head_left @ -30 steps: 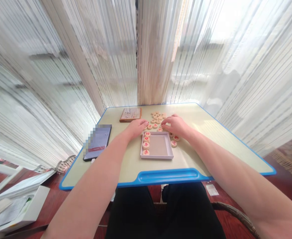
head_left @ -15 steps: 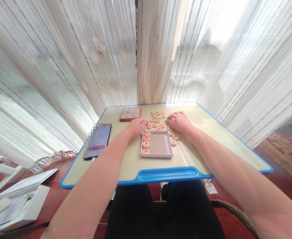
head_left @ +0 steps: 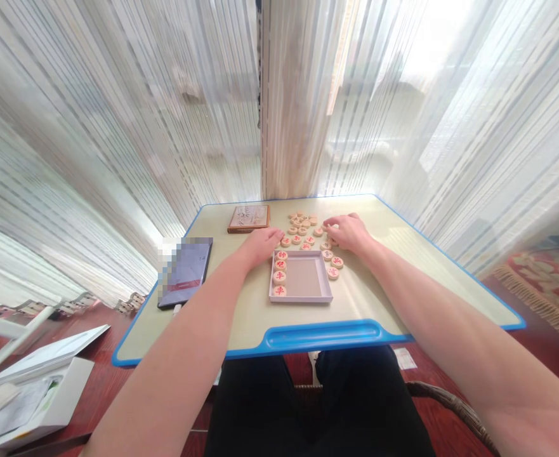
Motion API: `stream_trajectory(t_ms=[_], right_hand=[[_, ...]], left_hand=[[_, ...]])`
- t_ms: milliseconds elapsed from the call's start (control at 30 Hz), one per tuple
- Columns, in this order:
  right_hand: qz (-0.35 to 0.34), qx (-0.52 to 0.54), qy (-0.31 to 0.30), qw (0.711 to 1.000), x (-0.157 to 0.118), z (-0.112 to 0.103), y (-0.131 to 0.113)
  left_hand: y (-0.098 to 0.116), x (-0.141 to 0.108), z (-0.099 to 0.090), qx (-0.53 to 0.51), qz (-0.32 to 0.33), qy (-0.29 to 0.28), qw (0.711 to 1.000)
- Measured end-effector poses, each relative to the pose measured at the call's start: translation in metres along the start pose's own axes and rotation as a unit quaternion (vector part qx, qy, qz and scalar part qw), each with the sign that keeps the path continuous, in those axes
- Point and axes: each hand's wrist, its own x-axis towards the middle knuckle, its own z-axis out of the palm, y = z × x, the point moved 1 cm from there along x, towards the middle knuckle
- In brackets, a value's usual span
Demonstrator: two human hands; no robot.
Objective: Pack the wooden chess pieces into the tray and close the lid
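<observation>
The left hand (head_left: 266, 244) and right hand (head_left: 348, 232) are partly curled, any grip indeterminable; four seated discs (head_left: 280, 277) line the tray (head_left: 304, 278) nearer than both, while loose discs (head_left: 296, 240) between them lie unboxed.

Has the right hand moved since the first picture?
Yes, judged against the pale tray, the right hand has moved to the right.

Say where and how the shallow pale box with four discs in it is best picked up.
Probably pinch the box by its near wall, right of its middle, coming from the near side. That wall stands upright and thin; the four discs line the left side, and loose discs crowd the right. Keep it level, since it has no lid on.
</observation>
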Motion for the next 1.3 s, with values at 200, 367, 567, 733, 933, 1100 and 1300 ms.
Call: stream_trajectory(t_ms=[200,367,567,733,933,1100,1300], right_hand=[[0.032,0.061,0.012,0.998,-0.004,-0.002,0.000],[-0.050,0.062,0.025,0.997,-0.003,0.001,-0.008],[-0.068,0.105,0.048,0.991,-0.007,0.000,-0.017],[-0.058,0.255,0.004,0.965,-0.020,-0.021,-0.030],[-0.158,0.244,-0.176,0.941,-0.046,-0.039,-0.063],[-0.262,0.180,-0.108,0.942,-0.051,-0.032,-0.074],[-0.321,0.128,-0.084,0.935,-0.055,-0.036,-0.072]], left_hand=[[0.001,0.003,0.003,0.013,0.000,0.006,1.000],[-0.001,0.006,0.007,0.002,-0.003,0.016,1.000],[-0.008,0.011,0.011,-0.048,-0.008,0.026,0.998],[-0.010,0.016,0.013,-0.054,0.003,0.031,0.998],[-0.010,0.019,0.012,-0.044,0.004,0.028,0.999],[-0.008,0.018,0.010,-0.028,0.016,0.031,0.999],[-0.006,0.015,0.007,-0.009,0.008,0.030,0.999]])
